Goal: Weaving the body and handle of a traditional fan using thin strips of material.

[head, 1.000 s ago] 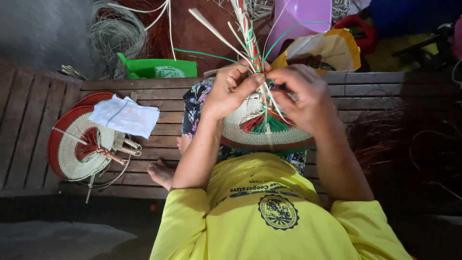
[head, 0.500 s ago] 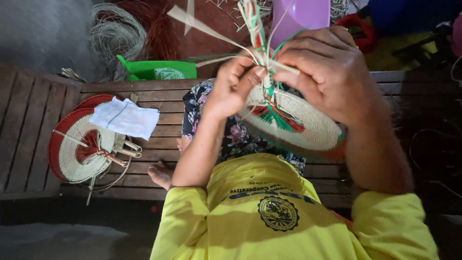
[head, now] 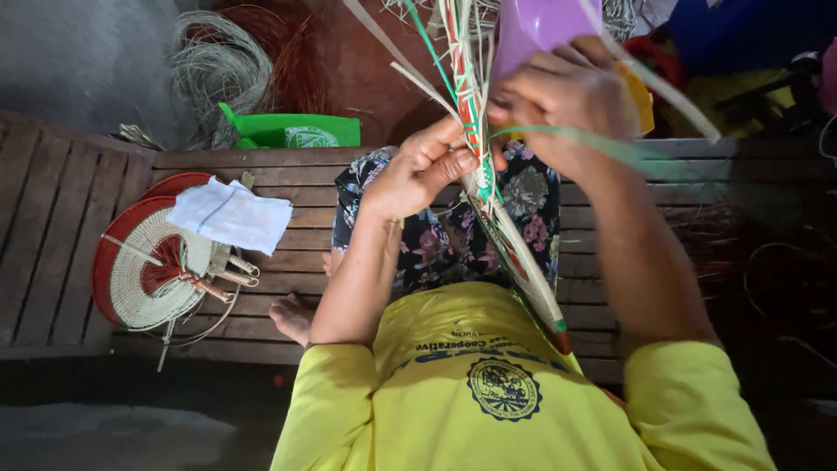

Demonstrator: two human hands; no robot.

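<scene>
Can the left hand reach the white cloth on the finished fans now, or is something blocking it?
Probably yes, but not freely. Nothing lies between the left hand and the white cloth; only bare wooden bench. However, that hand now pinches the woven fan being worked, so it must let go first.

I see the woven fan (head: 514, 253) edge-on, tilted steeply over the lap, cream weave with red-green rim; loose pale and green strips (head: 453, 52) stand up from its handle end.

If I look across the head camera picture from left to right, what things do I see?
Round woven fan with red rim → white folded cloth → left hand → half-woven fan seen edge-on → right hand pulling a green strip.
</scene>
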